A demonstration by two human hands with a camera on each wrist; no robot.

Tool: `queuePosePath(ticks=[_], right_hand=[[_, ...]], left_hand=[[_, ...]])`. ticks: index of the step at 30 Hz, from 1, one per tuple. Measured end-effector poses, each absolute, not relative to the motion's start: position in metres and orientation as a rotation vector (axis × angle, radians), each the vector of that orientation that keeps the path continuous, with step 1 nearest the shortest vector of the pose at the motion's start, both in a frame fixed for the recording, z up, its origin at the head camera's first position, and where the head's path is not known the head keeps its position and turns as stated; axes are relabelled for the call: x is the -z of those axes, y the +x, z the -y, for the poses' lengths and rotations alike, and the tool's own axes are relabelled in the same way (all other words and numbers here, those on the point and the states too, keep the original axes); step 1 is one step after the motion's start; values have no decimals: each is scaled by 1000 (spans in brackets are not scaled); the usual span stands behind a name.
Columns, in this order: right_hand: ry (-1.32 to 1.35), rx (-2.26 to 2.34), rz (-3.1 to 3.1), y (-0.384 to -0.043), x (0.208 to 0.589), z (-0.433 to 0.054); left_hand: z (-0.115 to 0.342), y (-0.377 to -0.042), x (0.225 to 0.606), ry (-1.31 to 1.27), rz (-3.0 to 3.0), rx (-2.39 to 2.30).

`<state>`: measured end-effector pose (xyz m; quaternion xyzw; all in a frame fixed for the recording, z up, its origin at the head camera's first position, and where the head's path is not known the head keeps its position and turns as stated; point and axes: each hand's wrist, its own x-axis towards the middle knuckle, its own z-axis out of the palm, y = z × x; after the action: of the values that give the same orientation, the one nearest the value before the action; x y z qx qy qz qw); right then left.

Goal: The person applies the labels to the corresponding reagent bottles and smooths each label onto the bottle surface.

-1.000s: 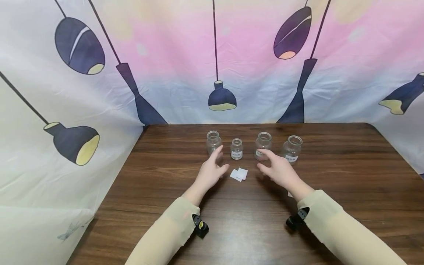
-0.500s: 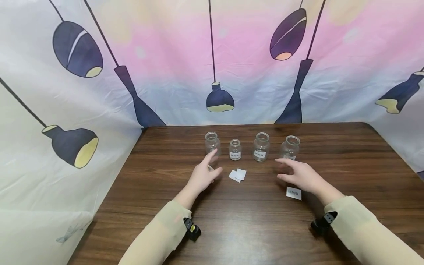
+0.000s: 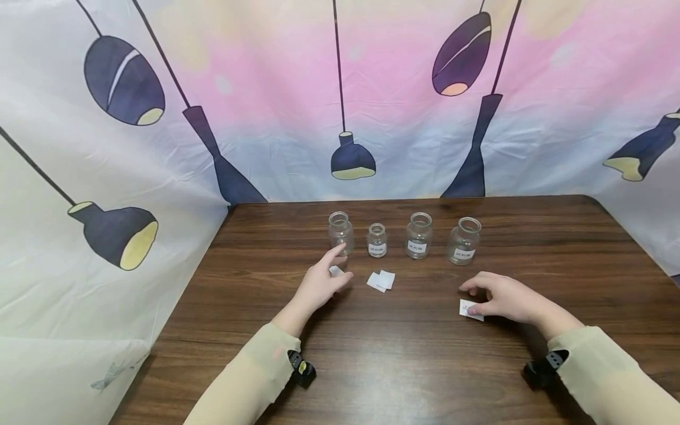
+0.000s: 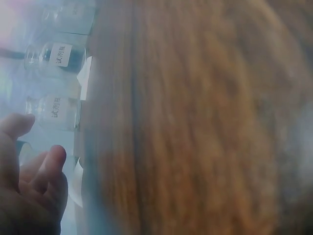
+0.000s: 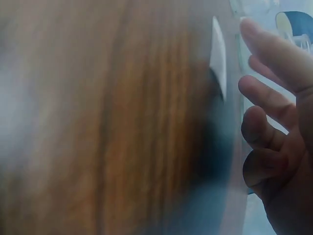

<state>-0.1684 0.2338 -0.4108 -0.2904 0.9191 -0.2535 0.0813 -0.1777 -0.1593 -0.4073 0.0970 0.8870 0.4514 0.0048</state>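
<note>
My right hand (image 3: 507,298) hovers over a small white paper label (image 3: 464,308) with printed characters, its thumb across the label's right part. The right wrist view shows loosely bent fingers and, apart from them, a white label (image 5: 218,58). Whether the thumb touches the label cannot be told. My left hand (image 3: 317,284), fingers spread, is just in front of the leftmost glass jar (image 3: 339,227). Another white label (image 3: 336,271) shows between its thumb and index finger. In the left wrist view a labelled jar (image 4: 55,113) stands beyond my fingertips.
Further right along the back stand a smaller labelled jar (image 3: 377,233), a larger labelled jar (image 3: 418,233) and the rightmost labelled jar (image 3: 465,237). Overlapping white labels (image 3: 382,280) lie mid-table on the wooden table (image 3: 404,366). A printed cloth (image 3: 297,118) hangs behind.
My right hand has moved right and toward me, away from the jars, to the printed label. The left hand has shifted slightly left and toward me, uncovering a label beside it.
</note>
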Motion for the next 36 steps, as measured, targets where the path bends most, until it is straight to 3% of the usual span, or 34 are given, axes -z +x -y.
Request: queuePosePath(ticks=[22, 36], right_hand=[[-1038, 784, -2808, -159, 423, -226], [-1020, 856, -2913, -177, 412, -182]], left_hand=[[163, -173, 412, 332, -2785, -1392], [154, -175, 412, 387, -2797, -1358]])
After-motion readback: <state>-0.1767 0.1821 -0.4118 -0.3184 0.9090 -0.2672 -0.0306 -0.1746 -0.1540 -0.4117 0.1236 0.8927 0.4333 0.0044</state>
